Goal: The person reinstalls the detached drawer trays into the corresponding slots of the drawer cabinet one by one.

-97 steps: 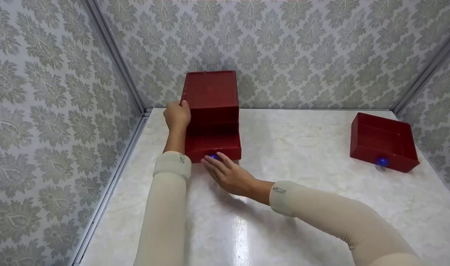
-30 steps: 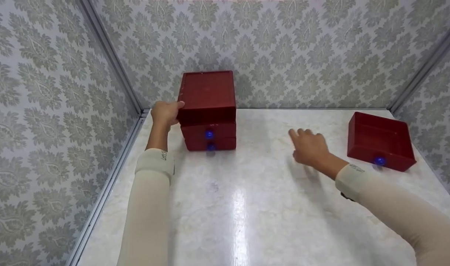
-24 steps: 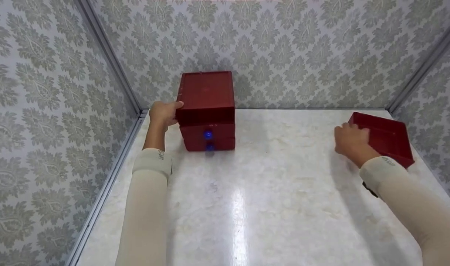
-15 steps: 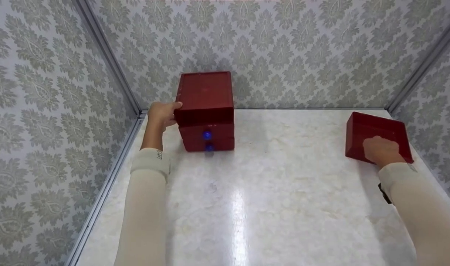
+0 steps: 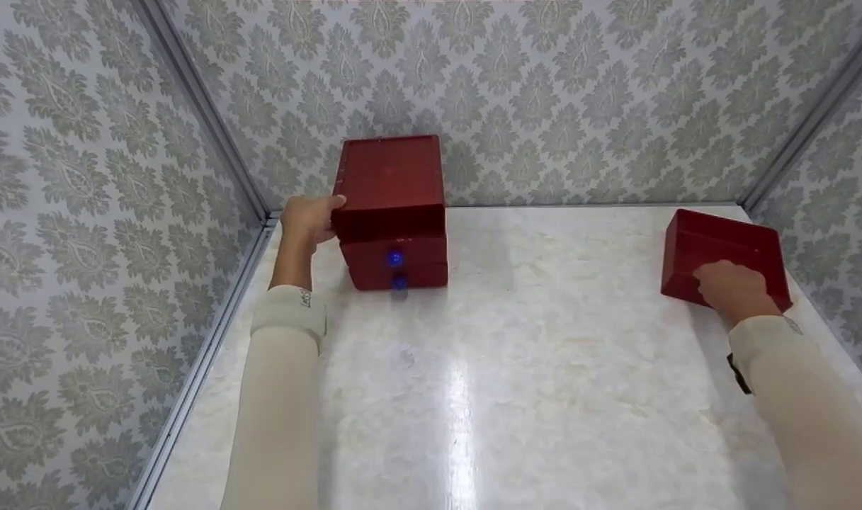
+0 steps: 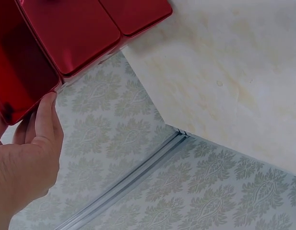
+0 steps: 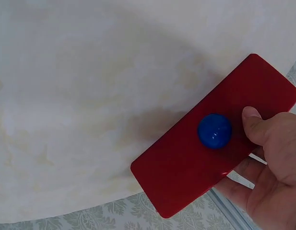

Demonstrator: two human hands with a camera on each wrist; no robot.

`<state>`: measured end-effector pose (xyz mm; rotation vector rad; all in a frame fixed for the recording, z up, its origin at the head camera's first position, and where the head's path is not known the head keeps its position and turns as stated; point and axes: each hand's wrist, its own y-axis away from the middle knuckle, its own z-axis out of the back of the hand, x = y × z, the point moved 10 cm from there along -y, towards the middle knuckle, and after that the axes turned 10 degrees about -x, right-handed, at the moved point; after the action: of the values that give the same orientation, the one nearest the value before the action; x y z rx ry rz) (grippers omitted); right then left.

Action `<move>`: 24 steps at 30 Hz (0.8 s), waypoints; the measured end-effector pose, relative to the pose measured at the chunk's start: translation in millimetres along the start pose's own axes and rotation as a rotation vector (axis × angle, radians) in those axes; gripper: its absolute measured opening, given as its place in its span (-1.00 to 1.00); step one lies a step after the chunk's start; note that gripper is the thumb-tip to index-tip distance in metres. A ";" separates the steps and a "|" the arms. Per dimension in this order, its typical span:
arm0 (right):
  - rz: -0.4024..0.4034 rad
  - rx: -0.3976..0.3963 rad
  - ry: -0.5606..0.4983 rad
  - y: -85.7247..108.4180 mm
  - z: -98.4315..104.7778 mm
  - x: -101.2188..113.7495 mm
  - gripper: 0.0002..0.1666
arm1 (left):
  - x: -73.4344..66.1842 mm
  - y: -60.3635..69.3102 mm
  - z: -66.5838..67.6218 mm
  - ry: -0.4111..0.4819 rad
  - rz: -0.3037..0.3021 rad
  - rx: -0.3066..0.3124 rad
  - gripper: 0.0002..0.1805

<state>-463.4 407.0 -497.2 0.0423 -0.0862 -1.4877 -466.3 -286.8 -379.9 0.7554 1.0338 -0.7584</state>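
Beside my left hand (image 5: 309, 221) stands a red cabinet (image 5: 389, 173), boxy and smooth with a plastic-like sheen, its top slot open at the front. Below the slot, lower than my fingers, two drawer fronts sit stacked and pushed in, each with a round, glossy blue knob (image 5: 395, 258). At my right hand (image 5: 732, 289) is a loose drawer (image 5: 719, 237), a shallow red box with its own blue ball of a knob (image 7: 214, 131). Between my hands spreads a pale, marbled, shiny surface (image 5: 544, 354); beyond them rises leaf-patterned wallpaper (image 5: 501, 92).

My left thumb and fingers are closed on the cabinet's near side edge. My right hand pinches the drawer's front wall, thumb flat beside the knob.

Dark lettering on my left cuff (image 5: 289, 315) begins "Lets"; the rest is too blurred to read.
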 end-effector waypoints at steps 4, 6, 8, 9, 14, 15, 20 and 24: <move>0.012 -0.020 -0.008 0.6 0.7 1.6 -0.76 | 0.3 -0.8 -0.2 0.003 0.000 -0.006 -0.38; 0.012 -0.027 -0.011 1.1 1.5 3.3 -0.73 | 0.3 -1.2 -0.7 0.002 -0.005 -0.009 -0.39; 0.009 -0.028 -0.004 1.0 2.5 6.5 -0.72 | 0.4 -1.3 -1.1 -0.001 -0.010 -0.012 -0.39; 0.006 -0.028 -0.002 0.9 3.3 8.9 -0.71 | 0.5 -1.4 -1.1 -0.004 -0.012 -0.014 -0.39; 0.004 -0.040 0.017 -3.0 9.3 29.4 -0.72 | 2.3 -1.8 -0.4 -0.011 -0.018 -0.022 -0.35; 0.010 -0.048 0.017 -3.7 11.6 35.2 -0.71 | 2.2 -1.9 -0.3 -0.012 -0.021 -0.022 -0.34; 0.062 -0.083 0.011 -2.5 25.6 71.5 -0.71 | 1.5 -1.9 0.5 -0.026 -0.026 -0.021 -0.34; 0.113 -0.100 0.027 2.7 32.1 107.4 -0.73 | 1.2 -1.6 0.0 -0.036 -0.022 -0.024 -0.33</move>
<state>-454.8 301.1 -461.6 -0.0228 0.0072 -1.3758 -467.3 -287.9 -381.2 0.7090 1.0187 -0.7745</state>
